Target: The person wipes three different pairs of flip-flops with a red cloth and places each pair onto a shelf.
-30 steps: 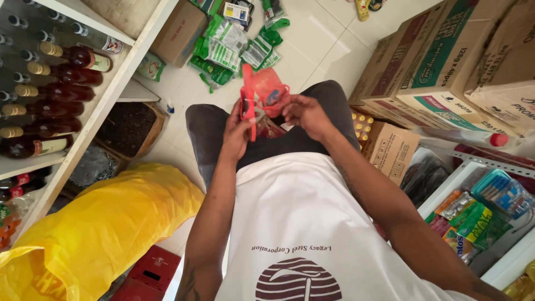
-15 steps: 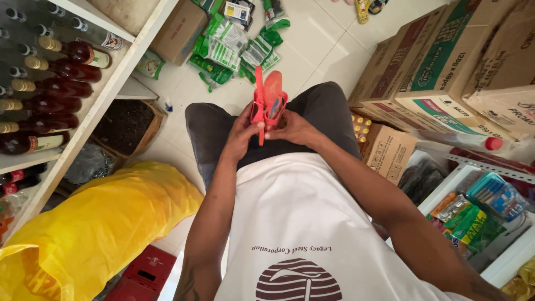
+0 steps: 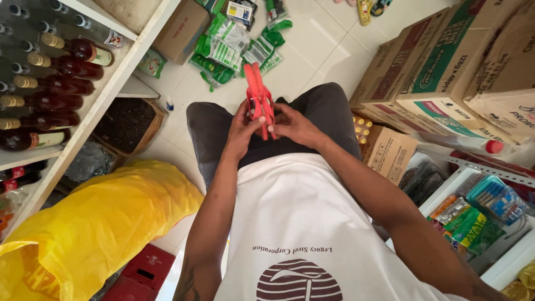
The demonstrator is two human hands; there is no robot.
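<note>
while upright, red packet (image 3: 259,100) sits gripped between closed left hand (image 3: 241,132) and right hand (image 3: 295,125).

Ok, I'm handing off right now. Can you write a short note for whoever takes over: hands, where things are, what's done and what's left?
Left hand: gripping the left side of the red packets, a bundle held upright over the lap.
Right hand: gripping the right side of the same bundle.
Around: green packets scattered on the floor ahead, bottles on the shelf to the left, yellow bag at lower left, cardboard boxes to the right.
Done: red packets are gathered into one bundle in both hands.
Left: bundle not yet set down; green packets still loose on the floor.
</note>
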